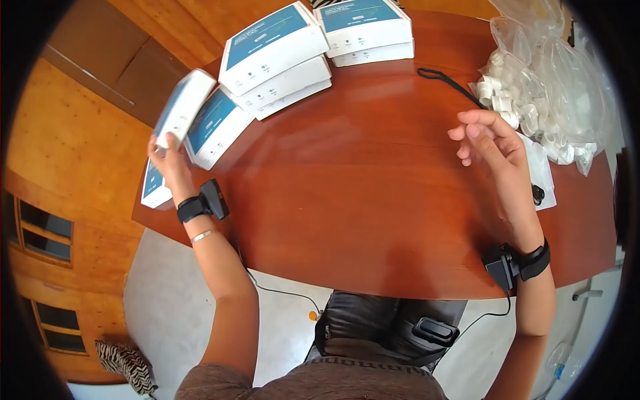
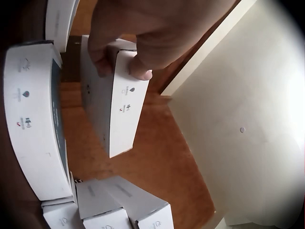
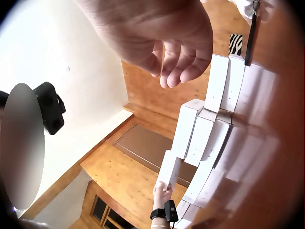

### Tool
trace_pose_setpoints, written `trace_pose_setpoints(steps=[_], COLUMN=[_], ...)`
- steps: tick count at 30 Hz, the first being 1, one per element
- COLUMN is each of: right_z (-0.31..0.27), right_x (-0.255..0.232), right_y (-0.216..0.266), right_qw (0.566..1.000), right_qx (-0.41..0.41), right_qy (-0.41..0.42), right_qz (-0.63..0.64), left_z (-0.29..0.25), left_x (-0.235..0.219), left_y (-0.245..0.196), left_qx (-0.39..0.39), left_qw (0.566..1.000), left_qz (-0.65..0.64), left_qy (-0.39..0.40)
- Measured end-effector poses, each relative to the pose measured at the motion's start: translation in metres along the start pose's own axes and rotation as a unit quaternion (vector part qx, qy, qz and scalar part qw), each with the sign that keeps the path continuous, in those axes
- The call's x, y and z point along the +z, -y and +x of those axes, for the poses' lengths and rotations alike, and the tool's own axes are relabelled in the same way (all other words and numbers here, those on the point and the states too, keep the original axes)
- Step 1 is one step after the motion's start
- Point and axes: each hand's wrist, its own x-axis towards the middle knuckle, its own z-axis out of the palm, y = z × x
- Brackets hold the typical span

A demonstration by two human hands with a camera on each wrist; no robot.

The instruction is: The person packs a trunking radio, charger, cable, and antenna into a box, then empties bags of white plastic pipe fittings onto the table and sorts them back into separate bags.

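Observation:
My left hand (image 1: 172, 165) pinches one end of a white and blue cardboard box (image 1: 185, 107), tilted up over the other boxes at the table's left. In the left wrist view the thumb presses the narrow printed side of this box (image 2: 127, 105), while fingers lie across its other face. Beneath and beside it sit another blue-topped box (image 1: 217, 127) and a box (image 1: 155, 185) partly hidden by the hand. On the right, my right hand (image 1: 497, 143) hovers over the table with loosely bent fingers and nothing in them, close to a plastic bag of white fittings (image 1: 500, 100).
Stacked boxes (image 1: 273, 47) line the far left edge of the brown table (image 1: 347, 200), with a second stack (image 1: 367, 30) beside them. A black strap (image 1: 450, 85) lies near the bag. A white paper (image 1: 543, 177) with a small black item is by the right wrist.

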Motion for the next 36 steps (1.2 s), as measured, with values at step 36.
trace_pose_setpoints(steps=[36], right_z=[0.001], right_x=[-0.003], right_y=[-0.002], right_qw=[0.997], right_qx=[0.057], right_qy=[0.013], right_qz=[-0.042], left_z=[-0.001], left_x=[-0.009], left_y=[0.019], left_qx=[-0.218], left_qw=[0.971], left_qz=[0.09], left_qy=[0.04])
